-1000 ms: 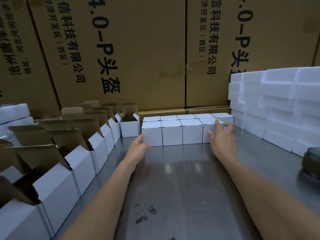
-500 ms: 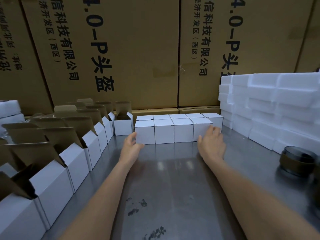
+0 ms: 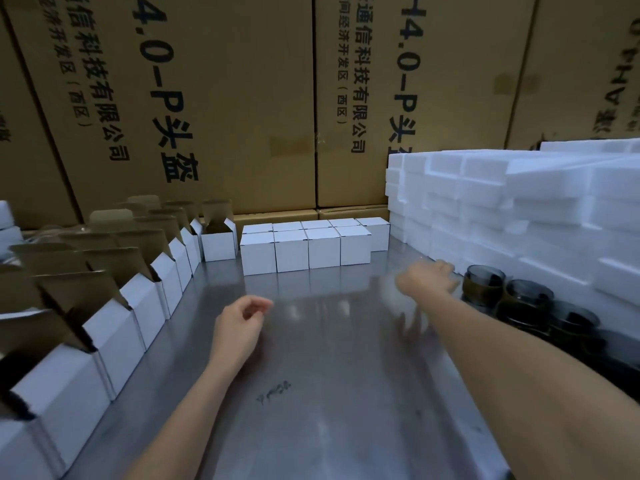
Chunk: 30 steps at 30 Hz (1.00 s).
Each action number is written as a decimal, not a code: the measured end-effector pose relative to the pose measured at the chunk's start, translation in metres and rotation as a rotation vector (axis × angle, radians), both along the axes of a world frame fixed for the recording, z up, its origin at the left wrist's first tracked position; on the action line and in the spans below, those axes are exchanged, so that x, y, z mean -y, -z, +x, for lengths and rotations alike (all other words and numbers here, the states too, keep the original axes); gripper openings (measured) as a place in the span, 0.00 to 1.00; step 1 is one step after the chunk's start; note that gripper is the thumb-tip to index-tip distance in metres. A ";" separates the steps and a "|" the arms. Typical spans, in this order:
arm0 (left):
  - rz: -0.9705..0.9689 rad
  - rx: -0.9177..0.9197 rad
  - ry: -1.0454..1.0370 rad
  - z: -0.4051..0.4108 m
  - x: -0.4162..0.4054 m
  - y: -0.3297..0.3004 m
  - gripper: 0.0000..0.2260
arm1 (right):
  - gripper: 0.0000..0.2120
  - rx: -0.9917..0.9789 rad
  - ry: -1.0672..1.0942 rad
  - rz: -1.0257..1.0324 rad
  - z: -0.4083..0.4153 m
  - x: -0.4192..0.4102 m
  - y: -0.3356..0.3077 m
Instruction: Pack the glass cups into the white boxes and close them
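Several closed white boxes [image 3: 291, 249] stand in two rows at the back of the steel table [image 3: 329, 393]. A line of open white boxes [image 3: 114, 327] with brown flaps up runs along the left edge. Dark glass cups [image 3: 485, 284] sit in a row at the right, in front of the foam. My left hand [image 3: 240, 323] hovers over the table's middle, fingers loosely curled, holding nothing. My right hand [image 3: 427, 280] reaches toward the nearest glass cup, blurred, a short gap left of it; its fingers are hard to make out.
White foam blocks [image 3: 519, 216] are stacked high along the right side behind the cups. Large brown printed cartons [image 3: 225, 98] form a wall at the back. More white foam shows at the far left edge [image 3: 7, 223].
Both hands have left the closed boxes. The left hand drew back to the table's middle; the right hand swung right toward the glass cups. The view has turned right, showing more cups.
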<state>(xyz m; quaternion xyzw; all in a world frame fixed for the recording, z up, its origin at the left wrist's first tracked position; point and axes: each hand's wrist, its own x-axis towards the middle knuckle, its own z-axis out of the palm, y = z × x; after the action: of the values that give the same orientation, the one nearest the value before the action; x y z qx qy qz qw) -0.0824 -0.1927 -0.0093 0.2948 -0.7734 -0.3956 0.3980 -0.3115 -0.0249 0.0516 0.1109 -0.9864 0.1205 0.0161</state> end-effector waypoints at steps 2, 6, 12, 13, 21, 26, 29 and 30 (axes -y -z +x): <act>-0.034 0.034 0.018 0.013 -0.017 0.000 0.17 | 0.25 0.056 0.036 0.077 -0.005 -0.025 -0.006; -0.098 0.081 0.013 0.033 -0.040 -0.003 0.17 | 0.23 0.042 0.048 0.165 -0.010 -0.054 -0.013; -0.154 0.137 -0.017 0.045 -0.054 -0.002 0.16 | 0.18 -0.010 -0.008 0.242 0.002 -0.064 -0.013; -0.154 0.136 -0.026 0.046 -0.056 -0.003 0.16 | 0.18 -0.034 -0.031 0.229 0.005 -0.063 -0.012; -0.113 0.127 0.002 0.060 -0.079 -0.007 0.16 | 0.14 -0.129 -0.301 0.025 0.070 -0.030 -0.015; -0.087 0.100 0.017 0.070 -0.090 -0.008 0.16 | 0.13 -0.213 -0.496 -0.013 0.138 -0.005 -0.007; -0.076 0.096 0.009 0.074 -0.095 -0.008 0.15 | 0.14 -0.251 -0.627 -0.042 0.175 -0.001 -0.002; -0.077 0.097 0.011 0.075 -0.096 -0.008 0.14 | 0.15 -0.252 -0.664 -0.063 0.184 -0.001 -0.001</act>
<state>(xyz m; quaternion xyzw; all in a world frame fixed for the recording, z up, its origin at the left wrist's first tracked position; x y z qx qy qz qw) -0.0078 -0.0967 -0.0011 0.2941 -0.8080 -0.3528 0.3689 -0.1278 -0.0236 0.0525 0.4389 -0.8826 0.1347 0.1011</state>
